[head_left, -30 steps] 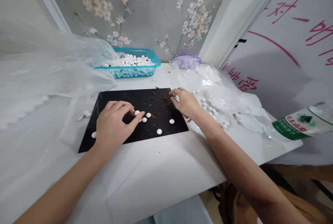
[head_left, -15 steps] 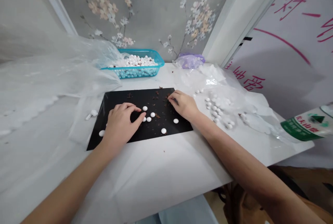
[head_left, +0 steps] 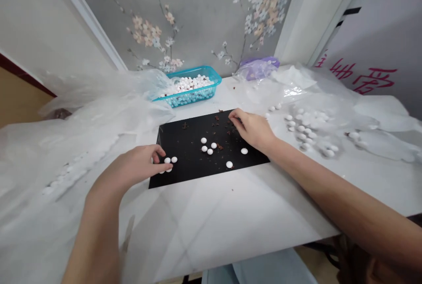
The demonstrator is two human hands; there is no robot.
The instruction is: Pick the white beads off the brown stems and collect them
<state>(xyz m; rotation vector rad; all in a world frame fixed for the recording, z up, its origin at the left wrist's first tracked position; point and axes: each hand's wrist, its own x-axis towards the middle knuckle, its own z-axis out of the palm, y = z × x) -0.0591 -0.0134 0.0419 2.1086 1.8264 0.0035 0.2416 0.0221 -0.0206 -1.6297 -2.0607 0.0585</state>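
A black board (head_left: 187,169) lies on the white table with small white balls and brown dried bits scattered over it. At its left edge my left hand (head_left: 138,165) has thumb and fingers apart around a few white balls (head_left: 167,160); some are partly hidden by the thumb. More white balls (head_left: 210,151) sit in a loose group mid-board, beside a brown bit (head_left: 220,146). Over the board's far right corner my right hand (head_left: 255,131) is closed, fingertips pinched together near brown fragments (head_left: 230,132). Whatever is between those fingertips is too small to make out.
Behind the board stands a blue plastic basket (head_left: 216,75) filled with white balls. Clear plastic sheeting (head_left: 85,130) covers the left side. To the right are a clear bag with white balls (head_left: 300,129) and a purple bag (head_left: 259,67). A flowered panel rises behind.
My left hand has moved left from the middle of the board to its left edge, where several balls now lie. My right hand stays pinched at the far right corner. The view has shifted left.
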